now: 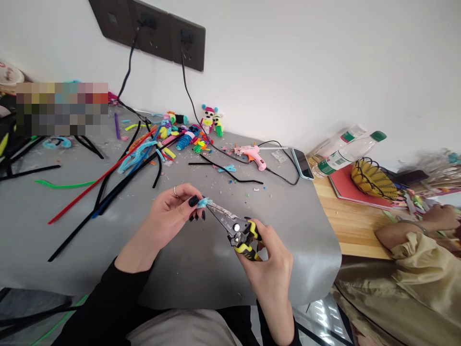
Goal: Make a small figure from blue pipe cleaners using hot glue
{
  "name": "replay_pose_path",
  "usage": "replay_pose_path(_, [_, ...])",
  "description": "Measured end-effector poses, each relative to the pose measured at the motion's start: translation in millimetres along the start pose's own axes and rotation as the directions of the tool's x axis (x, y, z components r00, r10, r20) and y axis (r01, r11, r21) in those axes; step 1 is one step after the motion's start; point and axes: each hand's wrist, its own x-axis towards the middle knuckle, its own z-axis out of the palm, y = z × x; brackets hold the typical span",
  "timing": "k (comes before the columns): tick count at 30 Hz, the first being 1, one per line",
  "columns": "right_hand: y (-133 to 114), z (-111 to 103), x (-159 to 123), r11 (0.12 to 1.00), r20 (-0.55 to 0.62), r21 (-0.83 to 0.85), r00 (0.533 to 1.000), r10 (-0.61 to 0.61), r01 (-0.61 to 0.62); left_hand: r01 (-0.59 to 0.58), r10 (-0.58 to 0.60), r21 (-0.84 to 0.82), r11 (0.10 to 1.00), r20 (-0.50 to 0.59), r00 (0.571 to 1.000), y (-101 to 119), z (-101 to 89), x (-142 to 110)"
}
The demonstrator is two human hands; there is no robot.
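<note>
My left hand (173, 211) pinches a small light blue fuzzy pipe cleaner piece (203, 203) between thumb and fingers. Yellow-and-black handled pliers (236, 228) are gripped in my right hand (272, 259), with their long jaws pointing up and left. The jaw tips meet the blue piece; whether they are clamped on it I cannot tell. Both hands are above the front part of the grey-covered table (201, 278). Beyond them lie black pipe cleaners (230, 174) and a small light blue twisted piece (226, 168).
A pink glue gun (255, 156) with a black cord lies behind my hands, near a phone (302, 164). Pipe cleaner figures (209, 120) stand by the wall. Long pipe cleaners (81, 198) spread left. Plastic bottles (347, 156) and a co-worker's arm (414, 228) are at right.
</note>
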Motion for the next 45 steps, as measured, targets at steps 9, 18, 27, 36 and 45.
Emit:
replay_pose_path(9, [-0.5, -1.8, 1.2, 1.000, -0.013, -0.002, 1.000, -0.005, 0.005, 0.004, -0.004, 0.004, 1.000, 0.001, 1.000, -1.9, -0.8, 1.7])
replay_pose_path(18, [-0.1, -2.2, 0.9, 1.000, 0.006, -0.019, 1.000, 0.014, -0.014, 0.011, -0.011, 0.007, 1.000, 0.009, 1.000, -2.4, -1.8, 1.1])
replay_pose_path(27, [3.3, -1.3, -1.1, 1.000, 0.023, -0.008, 0.999, 0.026, -0.025, 0.008, -0.009, 0.053, 0.999, 0.007, 1.000, -4.8, -4.6, -0.2])
replay_pose_path(36, [0.8, -2.3, 0.2, 0.999, 0.014, -0.029, 1.000, 0.021, -0.021, 0.005, -0.006, 0.064, 0.998, 0.011, 1.000, -3.7, -5.3, 0.4])
replay_pose_path(45, [-0.7, -5.2, -0.1, 0.999, 0.016, -0.021, 1.000, 0.025, -0.025, 0.009, -0.008, 0.069, 0.998, -0.016, 1.000, -2.2, -3.5, 0.5])
